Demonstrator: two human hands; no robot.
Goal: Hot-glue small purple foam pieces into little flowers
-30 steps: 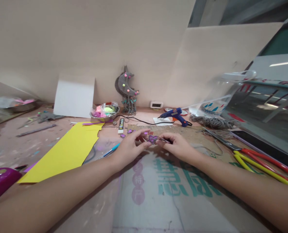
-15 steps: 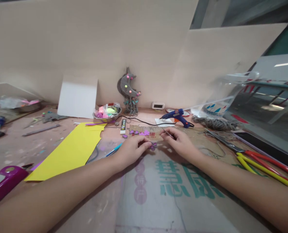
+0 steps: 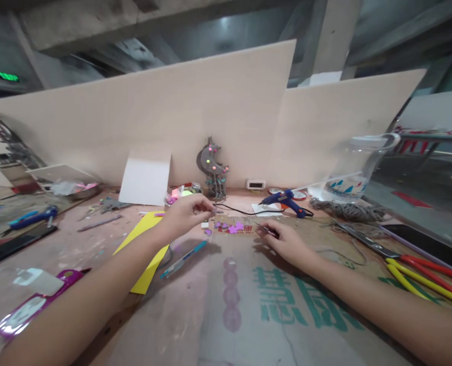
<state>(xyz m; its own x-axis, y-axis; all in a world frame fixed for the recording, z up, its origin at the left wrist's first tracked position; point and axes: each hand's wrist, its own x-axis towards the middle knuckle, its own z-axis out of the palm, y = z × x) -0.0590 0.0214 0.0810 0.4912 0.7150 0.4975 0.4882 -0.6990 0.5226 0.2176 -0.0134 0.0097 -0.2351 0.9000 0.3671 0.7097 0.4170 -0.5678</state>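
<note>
My left hand point(image 3: 187, 218) is raised above the far part of the work area, thumb and fingers pinched on a small greyish piece point(image 3: 218, 210) that is too blurred to name. Just beyond the cardboard's printing, my right hand point(image 3: 284, 241) is closed around a thin, pointed metal tool point(image 3: 263, 226), its tip pointing left. Small purple cut-out pieces point(image 3: 233, 229) lie on the cardboard point(image 3: 244, 305) between the two hands. A blue pen point(image 3: 183, 259) rests below my left hand, beside yellow sheet material point(image 3: 144, 274) partly covered by my forearm.
A blue glue gun point(image 3: 287, 201) lies behind my right hand. Grey yarn point(image 3: 336, 209), scissors point(image 3: 382, 249) and a phone point(image 3: 427, 244) are at the right. A grey moon ornament point(image 3: 212, 162) stands at the back. A magenta tool point(image 3: 31, 307) lies at left.
My left hand has moved up and left, away from my right hand, with the purplish piece that was between its fingertips no longer clearly visible. The view has tilted upward.
</note>
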